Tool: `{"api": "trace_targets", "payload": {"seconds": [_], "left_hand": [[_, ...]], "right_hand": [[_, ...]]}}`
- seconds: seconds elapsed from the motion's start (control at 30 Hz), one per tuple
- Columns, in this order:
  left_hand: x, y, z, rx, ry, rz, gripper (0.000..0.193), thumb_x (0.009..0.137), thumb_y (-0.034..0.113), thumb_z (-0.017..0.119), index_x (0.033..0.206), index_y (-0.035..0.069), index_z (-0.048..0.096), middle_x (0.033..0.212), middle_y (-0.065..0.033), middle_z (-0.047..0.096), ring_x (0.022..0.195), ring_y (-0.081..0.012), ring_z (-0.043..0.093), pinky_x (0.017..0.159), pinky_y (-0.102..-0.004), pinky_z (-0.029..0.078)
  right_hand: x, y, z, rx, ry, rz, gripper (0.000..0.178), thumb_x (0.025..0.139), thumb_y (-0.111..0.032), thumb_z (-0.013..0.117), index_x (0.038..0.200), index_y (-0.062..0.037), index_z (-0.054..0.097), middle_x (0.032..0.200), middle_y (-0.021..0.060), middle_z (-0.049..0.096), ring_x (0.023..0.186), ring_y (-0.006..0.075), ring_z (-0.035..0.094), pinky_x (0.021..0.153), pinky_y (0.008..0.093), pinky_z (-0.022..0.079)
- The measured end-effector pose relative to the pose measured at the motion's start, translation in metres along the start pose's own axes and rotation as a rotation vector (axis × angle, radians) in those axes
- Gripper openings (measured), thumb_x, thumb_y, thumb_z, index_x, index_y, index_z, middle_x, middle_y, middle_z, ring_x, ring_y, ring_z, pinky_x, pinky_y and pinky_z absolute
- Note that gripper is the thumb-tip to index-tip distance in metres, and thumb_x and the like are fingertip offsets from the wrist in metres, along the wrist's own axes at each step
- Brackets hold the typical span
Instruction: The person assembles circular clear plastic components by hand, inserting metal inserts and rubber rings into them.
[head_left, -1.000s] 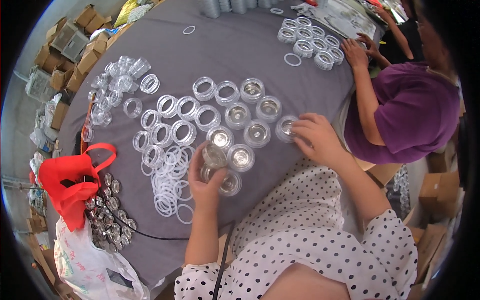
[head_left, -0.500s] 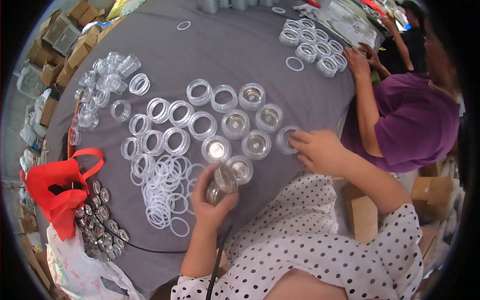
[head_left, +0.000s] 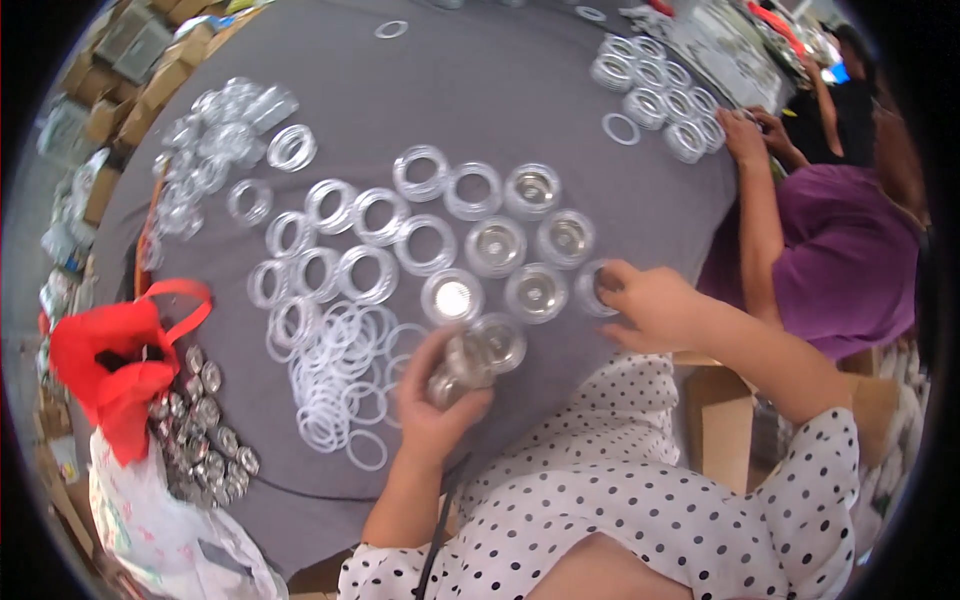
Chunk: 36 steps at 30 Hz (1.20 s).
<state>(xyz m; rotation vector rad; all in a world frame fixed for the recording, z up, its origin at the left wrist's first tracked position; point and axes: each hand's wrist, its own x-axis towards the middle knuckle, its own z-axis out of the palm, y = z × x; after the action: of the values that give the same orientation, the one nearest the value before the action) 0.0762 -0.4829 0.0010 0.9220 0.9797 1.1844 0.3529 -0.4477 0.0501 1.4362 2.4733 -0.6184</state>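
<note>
My left hand (head_left: pixel 432 400) grips a stack of shiny metal cups (head_left: pixel 455 368) just above the grey table's near edge. My right hand (head_left: pixel 650 305) rests fingers-down on a clear ring with a metal cup (head_left: pixel 592 288) at the right end of the front row. Between the hands lie more filled rings (head_left: pixel 535 292), and further back clear empty rings (head_left: pixel 425 245) stand in rows. A loose pile of thin white rings (head_left: pixel 340 380) lies left of my left hand.
A red bag (head_left: pixel 115 355) and a heap of metal cups (head_left: pixel 205 440) lie at the left edge. Clear plastic parts (head_left: pixel 215 130) are piled far left. A person in purple (head_left: pixel 840 260) works at the right with filled rings (head_left: pixel 660 95). Cardboard boxes line the floor.
My left hand has drawn back slightly toward me with the stack of cups. My right hand stays on the ring at the row's right end.
</note>
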Motion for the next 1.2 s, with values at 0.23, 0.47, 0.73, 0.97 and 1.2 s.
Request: {"api": "trace_targets", "payload": {"seconds": [0.23, 0.47, 0.73, 0.97, 1.2], "left_hand": [[0.002, -0.005, -0.005, 0.056, -0.181, 0.067, 0.063, 0.062, 0.007, 0.072, 0.12, 0.003, 0.047, 0.11, -0.0069, 0.054, 0.102, -0.0155, 0.051, 0.088, -0.0286, 0.039], [-0.001, 0.003, 0.021, 0.46, -0.27, 0.596, 0.059, 0.069, 0.006, 0.065, 0.124, 0.007, 0.044, 0.109, -0.0108, 0.051, 0.092, -0.0226, 0.054, 0.079, -0.032, 0.043], [-0.015, 0.023, 0.017, 1.012, -0.094, 0.636, 0.045, 0.068, 0.007, 0.063, 0.111, 0.007, 0.051, 0.119, -0.0135, 0.049, 0.1, -0.0295, 0.05, 0.08, -0.0372, 0.042], [0.002, 0.041, -0.003, 0.76, 0.089, 0.417, 0.024, 0.075, 0.003, 0.058, 0.099, 0.005, 0.061, 0.095, -0.0065, 0.061, 0.082, -0.016, 0.058, 0.07, -0.0269, 0.046], [0.064, 0.062, -0.146, 0.887, 0.503, 0.297, 0.02, 0.074, 0.008, 0.062, 0.091, -0.004, 0.061, 0.077, -0.007, 0.063, 0.067, -0.0104, 0.058, 0.062, -0.0235, 0.045]], "right_hand": [[-0.006, -0.011, -0.001, 0.145, 0.322, 0.194, 0.022, 0.08, -0.02, 0.056, 0.092, -0.0028, 0.062, 0.085, 0.0096, 0.056, 0.067, 0.0222, 0.059, 0.059, 0.031, 0.047], [0.023, -0.115, 0.068, 2.064, 0.179, 0.212, 0.041, 0.089, -0.04, 0.042, 0.118, -0.0113, 0.047, 0.103, 0.0048, 0.056, 0.092, 0.0134, 0.056, 0.075, 0.0285, 0.047], [0.052, -0.142, 0.062, 2.599, -0.013, 0.121, 0.032, 0.088, -0.034, 0.038, 0.105, -0.0111, 0.052, 0.098, 0.0032, 0.057, 0.09, 0.0171, 0.056, 0.079, 0.0302, 0.046], [0.042, -0.118, 0.067, 2.429, -0.227, 0.185, 0.037, 0.086, -0.033, 0.042, 0.114, -0.0098, 0.05, 0.099, 0.0079, 0.06, 0.087, 0.0203, 0.06, 0.063, 0.0371, 0.052], [0.029, -0.091, 0.087, 2.443, -0.123, 0.067, 0.039, 0.088, -0.032, 0.04, 0.116, -0.0076, 0.05, 0.099, 0.012, 0.06, 0.081, 0.0204, 0.062, 0.052, 0.0295, 0.052]]}}
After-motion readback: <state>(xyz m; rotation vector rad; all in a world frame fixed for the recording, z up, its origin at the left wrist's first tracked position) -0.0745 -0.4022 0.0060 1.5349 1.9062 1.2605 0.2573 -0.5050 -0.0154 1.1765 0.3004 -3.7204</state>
